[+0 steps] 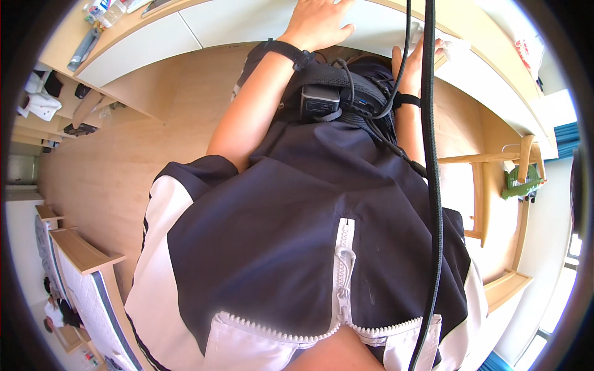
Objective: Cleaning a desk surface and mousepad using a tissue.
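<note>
My left hand (pixel 317 26) is at the desk's front edge, with a black band on the wrist. Its thumb stands apart from the fingers, which run past the top of the picture; nothing shows in it. To its right, my right hand (pixel 408 67) is against the desk front, its fingers bent over a crumpled white tissue (pixel 455 47). Black cables hang in front of this hand and hide part of its fingers. The pale wooden desk (pixel 139 34) has white drawer fronts (pixel 247 21).
A clear plastic bottle (pixel 111 13) and a grey rolled item (pixel 83 49) lie at the desk's left end. A black device box (pixel 320 102) with cables sits at my waist. A wooden chair (pixel 479 185) stands right, beside a green object (pixel 521 183). A bed (pixel 93 297) is at lower left.
</note>
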`<action>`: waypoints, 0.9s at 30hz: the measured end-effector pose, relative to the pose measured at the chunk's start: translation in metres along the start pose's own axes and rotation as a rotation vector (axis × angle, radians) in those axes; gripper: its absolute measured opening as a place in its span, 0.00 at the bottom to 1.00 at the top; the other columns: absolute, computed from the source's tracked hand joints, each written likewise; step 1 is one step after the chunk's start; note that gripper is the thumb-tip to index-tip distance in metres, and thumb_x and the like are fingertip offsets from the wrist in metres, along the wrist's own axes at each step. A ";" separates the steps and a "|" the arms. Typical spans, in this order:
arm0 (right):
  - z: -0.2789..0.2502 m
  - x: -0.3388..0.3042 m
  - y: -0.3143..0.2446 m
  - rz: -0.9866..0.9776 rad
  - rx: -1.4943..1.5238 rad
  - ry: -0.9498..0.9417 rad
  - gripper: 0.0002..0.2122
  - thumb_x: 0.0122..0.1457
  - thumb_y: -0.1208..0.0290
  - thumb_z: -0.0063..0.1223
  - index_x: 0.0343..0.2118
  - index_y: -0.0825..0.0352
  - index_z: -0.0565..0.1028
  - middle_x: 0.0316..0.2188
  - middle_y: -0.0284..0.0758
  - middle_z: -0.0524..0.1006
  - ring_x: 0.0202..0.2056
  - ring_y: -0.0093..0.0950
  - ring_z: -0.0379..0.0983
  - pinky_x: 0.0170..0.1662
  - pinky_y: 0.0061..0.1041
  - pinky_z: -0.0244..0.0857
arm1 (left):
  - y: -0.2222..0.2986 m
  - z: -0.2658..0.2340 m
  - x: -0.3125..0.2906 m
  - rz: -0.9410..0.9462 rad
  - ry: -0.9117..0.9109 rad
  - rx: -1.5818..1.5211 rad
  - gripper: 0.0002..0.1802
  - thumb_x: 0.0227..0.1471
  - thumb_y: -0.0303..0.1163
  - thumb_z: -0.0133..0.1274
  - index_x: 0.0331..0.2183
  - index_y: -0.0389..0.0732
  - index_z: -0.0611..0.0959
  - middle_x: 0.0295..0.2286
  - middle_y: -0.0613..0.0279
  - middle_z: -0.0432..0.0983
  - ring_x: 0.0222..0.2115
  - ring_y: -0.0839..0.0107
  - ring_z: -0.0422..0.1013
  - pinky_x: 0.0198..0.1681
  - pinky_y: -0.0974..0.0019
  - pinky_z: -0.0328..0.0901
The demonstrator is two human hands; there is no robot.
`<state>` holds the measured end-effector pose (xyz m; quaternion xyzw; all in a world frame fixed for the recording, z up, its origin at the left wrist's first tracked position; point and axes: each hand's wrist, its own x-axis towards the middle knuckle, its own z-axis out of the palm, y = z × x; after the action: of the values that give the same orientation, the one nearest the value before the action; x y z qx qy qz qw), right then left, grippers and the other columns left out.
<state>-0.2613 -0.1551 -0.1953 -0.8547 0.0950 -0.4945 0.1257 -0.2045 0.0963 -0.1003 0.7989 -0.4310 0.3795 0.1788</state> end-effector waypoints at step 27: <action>0.004 0.002 -0.002 -0.111 0.135 -0.030 0.42 0.53 0.61 0.65 0.71 0.60 0.57 0.72 0.59 0.44 0.71 0.66 0.38 0.70 0.52 0.47 | 0.003 -0.001 0.001 0.004 0.000 0.003 0.41 0.48 0.42 0.63 0.62 0.40 0.71 0.60 0.41 0.64 0.65 0.49 0.56 0.69 0.45 0.47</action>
<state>-0.2573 -0.1536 -0.1952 -0.8555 0.0121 -0.4934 0.1569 -0.2071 0.0949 -0.0986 0.7984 -0.4318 0.3804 0.1769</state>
